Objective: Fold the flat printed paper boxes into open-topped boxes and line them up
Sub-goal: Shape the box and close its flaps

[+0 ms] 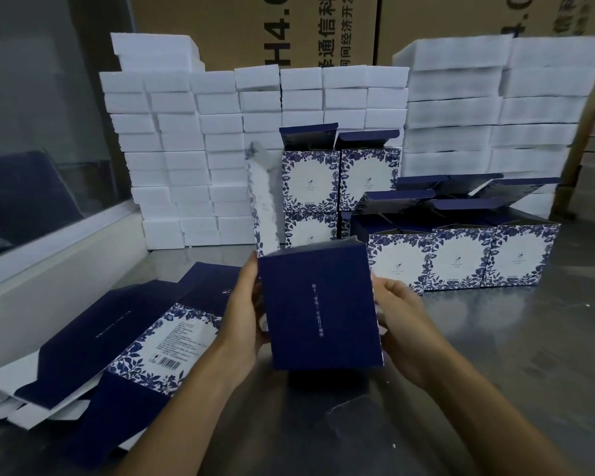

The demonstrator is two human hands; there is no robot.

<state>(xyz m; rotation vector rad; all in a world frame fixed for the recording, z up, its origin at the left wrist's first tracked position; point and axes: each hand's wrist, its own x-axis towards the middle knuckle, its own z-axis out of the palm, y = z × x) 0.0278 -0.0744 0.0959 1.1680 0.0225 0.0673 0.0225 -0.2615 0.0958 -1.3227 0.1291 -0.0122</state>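
I hold a dark blue paper box (320, 307) above the steel table, its plain blue side with a line of white characters facing me. My left hand (243, 310) grips its left edge and my right hand (401, 314) holds its right edge, fingers curled round the side. A white flap with blue flower print (263, 197) stands up behind it, blurred. To the left lies a pile of flat printed boxes (141, 341). Folded boxes with open lids (461, 259) stand in a row at the right, and more are stacked behind (337, 180).
White foam blocks (193, 159) are stacked high along the back, with taller stacks at the right (495, 104). Large cardboard cartons (289, 29) stand behind them. A white ledge and glass pane (49, 235) run along the left. Bare steel tabletop (512, 372) shows at the front right.
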